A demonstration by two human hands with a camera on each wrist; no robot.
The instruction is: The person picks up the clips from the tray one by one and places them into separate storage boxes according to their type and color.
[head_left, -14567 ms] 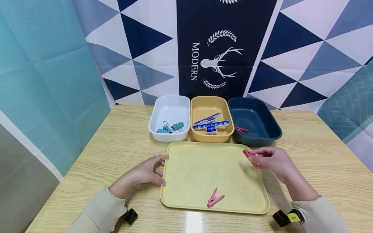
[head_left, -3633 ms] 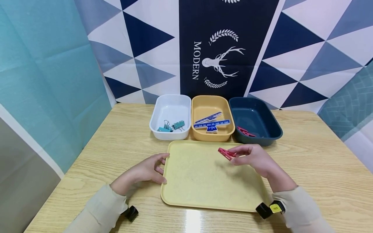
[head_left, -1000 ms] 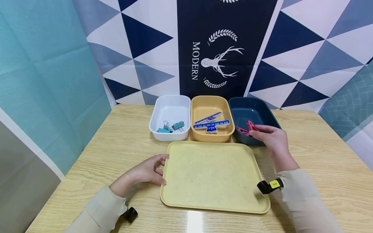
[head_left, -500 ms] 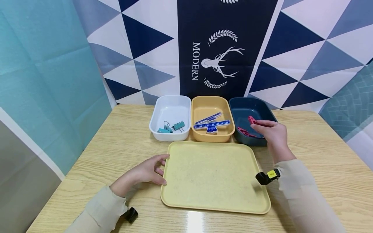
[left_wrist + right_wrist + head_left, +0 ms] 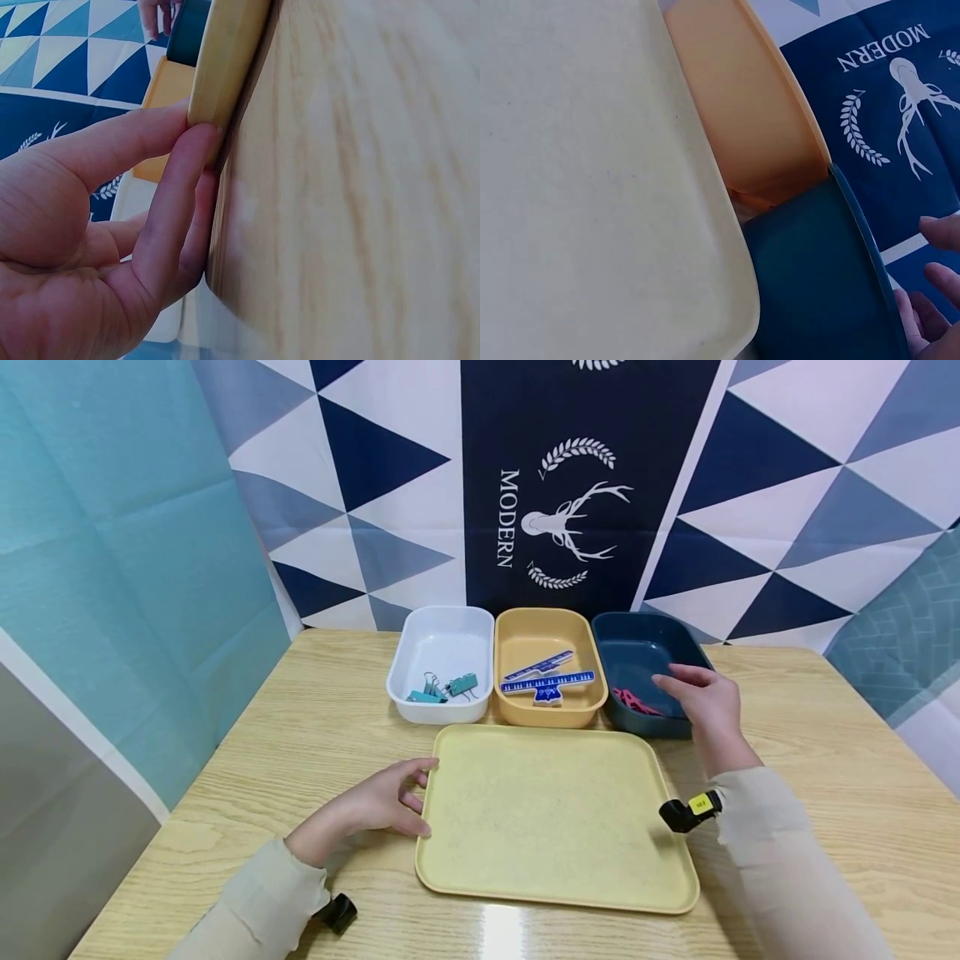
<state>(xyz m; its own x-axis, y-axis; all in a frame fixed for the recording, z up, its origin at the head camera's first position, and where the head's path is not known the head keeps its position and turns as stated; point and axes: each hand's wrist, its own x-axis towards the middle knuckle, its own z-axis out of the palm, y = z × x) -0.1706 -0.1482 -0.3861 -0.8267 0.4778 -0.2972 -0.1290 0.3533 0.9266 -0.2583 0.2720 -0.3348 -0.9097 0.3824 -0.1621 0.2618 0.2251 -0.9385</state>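
My right hand (image 5: pixel 708 697) hovers over the navy bin (image 5: pixel 701 727), thumb and forefinger apart with nothing between them. Red plastic clothespins (image 5: pixel 636 701) lie in a heap at that bin's near left corner. In the right wrist view, the fingers (image 5: pixel 930 307) show beyond the bin's far wall and the clothespins are hidden. My left hand (image 5: pixel 382 797) rests against the left edge of the yellow tray (image 5: pixel 555 818), thumb and forefinger spread along it. Up close in the left wrist view, its fingertips (image 5: pixel 204 135) touch the tray's rim (image 5: pixel 225 60).
Left of the navy bin stand an orange-yellow bin (image 5: pixel 551 717) with blue piano-key-patterned clips (image 5: pixel 547 683) and a white bin (image 5: pixel 442 714) with teal binder clips (image 5: pixel 461 685). The bins line up behind the tray on the wooden table (image 5: pixel 330 710). A patterned cloth (image 5: pixel 390 460) hangs behind.
Earlier a clothespin lay on the tray and the right hand carried others to the navy bin. Since half a second ago, it has let go of the last one, now among those in the bin.
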